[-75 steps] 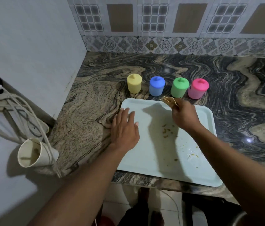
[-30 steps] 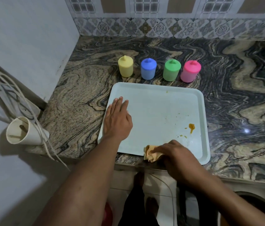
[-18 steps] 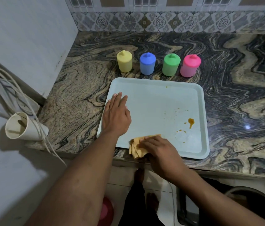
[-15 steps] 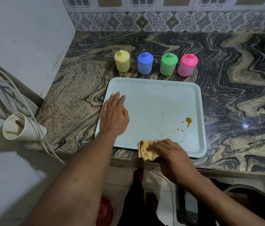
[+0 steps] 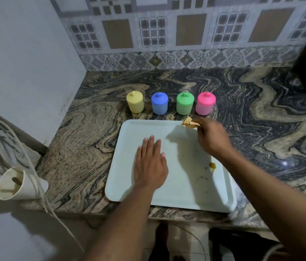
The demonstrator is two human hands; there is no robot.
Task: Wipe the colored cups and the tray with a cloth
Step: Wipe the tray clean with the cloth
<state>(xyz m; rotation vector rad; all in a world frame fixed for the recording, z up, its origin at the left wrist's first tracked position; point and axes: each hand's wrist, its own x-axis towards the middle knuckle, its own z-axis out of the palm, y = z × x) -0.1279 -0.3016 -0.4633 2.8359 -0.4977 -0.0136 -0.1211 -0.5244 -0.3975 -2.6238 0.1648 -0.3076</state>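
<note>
Left grip [image 5: 150, 166] is flat on the tray [image 5: 182, 191], palm down, fingers straight, holding nothing. I read it as a hold-down, so the tray doesn't skate on the polished bench [image 5: 84, 147] under wiping load.

Right grip [image 5: 211, 137] is closed round a bunched tan cloth [image 5: 189, 123], with a tip of the cloth poking out past the fingers. It's at the tray's far right corner, just in front of the pink cup [image 5: 205, 103]. Can't tell whether the cloth touches the rim or sits just above it. The hand is blurred, and the shadow it throws on the tray hints it's lifted.

The tray lies near the bench's front edge. Four lidded cups stand in a row behind it, on the bench and off the tray: yellow cup [image 5: 135, 102], blue cup [image 5: 159, 103], green cup [image 5: 185, 103], then pink. Probably parked there so the tray floor is free to wipe.

An orange-brown blob [image 5: 212, 166] and some specks sit on the tray's right side beside the right forearm — not yet cleaned. My call is that the tray wipe is partway done. The cups' state is unreadable from here.

Risk: the cloth hand is close to the pink cup — a wide stroke could tip it.
</note>
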